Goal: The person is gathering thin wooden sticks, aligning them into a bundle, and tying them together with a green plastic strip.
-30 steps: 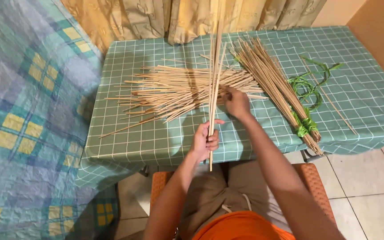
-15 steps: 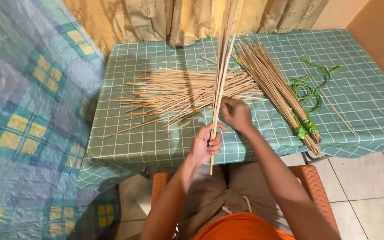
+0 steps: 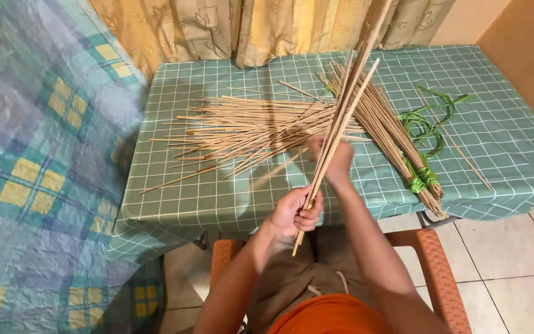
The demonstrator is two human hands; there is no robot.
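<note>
My left hand [image 3: 295, 212] grips the lower end of a small bunch of long thin sticks [image 3: 344, 117] that slants up and to the right over the table. My right hand [image 3: 335, 158] closes around the same bunch a little higher up. A loose fan of similar sticks [image 3: 242, 130] lies spread on the green checked tablecloth [image 3: 180, 198] just beyond my hands. To the right lies a tied bundle of sticks [image 3: 397, 139] bound with a green strip [image 3: 421, 179].
Loose green strips [image 3: 424, 124] and a single stick [image 3: 458, 148] lie on the table's right side. A blue and yellow checked cover [image 3: 32, 173] fills the left. Curtains [image 3: 248, 28] hang behind the table. I sit on an orange chair [image 3: 440, 266] over a tiled floor.
The held bunch has tilted further to the right. My right hand has risen off the table pile and closed on the bunch.
</note>
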